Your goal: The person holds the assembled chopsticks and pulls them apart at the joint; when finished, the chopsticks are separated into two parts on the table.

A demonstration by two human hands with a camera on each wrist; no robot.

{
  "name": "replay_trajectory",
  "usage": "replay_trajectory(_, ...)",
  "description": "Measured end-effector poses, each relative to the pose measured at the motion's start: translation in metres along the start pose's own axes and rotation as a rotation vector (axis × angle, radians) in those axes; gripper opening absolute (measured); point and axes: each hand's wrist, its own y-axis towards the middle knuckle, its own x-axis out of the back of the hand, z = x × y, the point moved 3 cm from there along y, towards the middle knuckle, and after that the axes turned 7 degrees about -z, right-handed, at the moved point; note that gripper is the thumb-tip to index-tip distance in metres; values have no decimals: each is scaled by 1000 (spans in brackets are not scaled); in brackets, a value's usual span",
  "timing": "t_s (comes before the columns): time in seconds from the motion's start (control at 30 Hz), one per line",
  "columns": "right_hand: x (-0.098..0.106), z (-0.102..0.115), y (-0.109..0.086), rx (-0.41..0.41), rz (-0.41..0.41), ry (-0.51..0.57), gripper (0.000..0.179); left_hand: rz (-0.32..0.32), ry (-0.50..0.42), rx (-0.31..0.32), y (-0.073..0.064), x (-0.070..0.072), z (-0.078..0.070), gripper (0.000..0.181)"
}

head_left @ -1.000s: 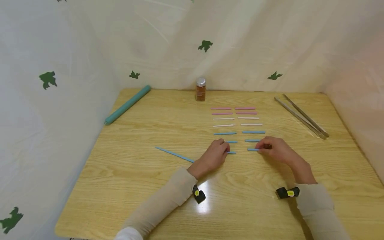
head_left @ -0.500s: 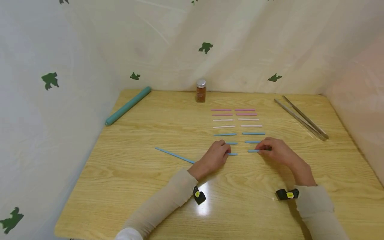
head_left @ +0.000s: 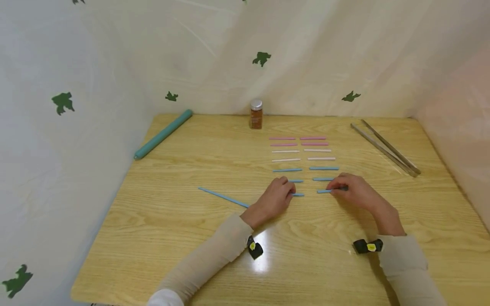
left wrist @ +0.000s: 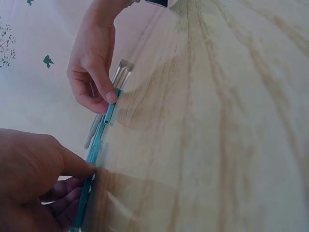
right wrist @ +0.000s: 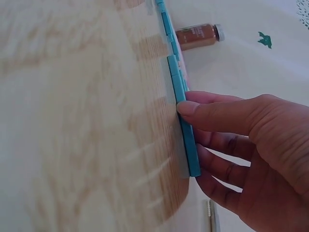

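My left hand point(head_left: 273, 197) pinches the nearest short blue stick point(head_left: 299, 195) of the left column, its thumb on top in the left wrist view. Across a small gap, my right hand point(head_left: 354, 193) holds the matching blue stick point(right wrist: 190, 142) between thumb and fingers, low over the table. Behind the hands lie two columns of short sticks: more blue ones point(head_left: 323, 168), then white ones point(head_left: 321, 158), then pink ones point(head_left: 312, 138) farthest back. The left hand partly covers the second blue stick point(head_left: 296, 181). A longer blue stick point(head_left: 223, 197) slants out by the left wrist.
A spice jar point(head_left: 256, 118) with a silver lid stands at the table's back edge. Long metal tweezers point(head_left: 388, 148) lie at the right. A green rod point(head_left: 162, 135) rests along the back left edge. Pale sheeting point(head_left: 214, 63) surrounds the wooden table point(head_left: 160, 238).
Both held blue sticks have shifted very slightly to the right. The hands keep nearly the same place and grip, and the other sticks stay put.
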Motion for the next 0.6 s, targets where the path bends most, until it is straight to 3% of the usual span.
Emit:
replay_trajectory(0.3, 1, 9, 6, 25, -47, 0, 17, -7, -41, 62, -3, 8, 6, 14)
replay_trajectory(0.47, 2, 24, 17, 53, -49, 67, 17, -34, -97, 86, -5, 28, 18, 18)
replay_trajectory(0.6, -3, 38, 28, 74, -12, 118, 20, -36, -167, 82, -7, 45, 37, 20)
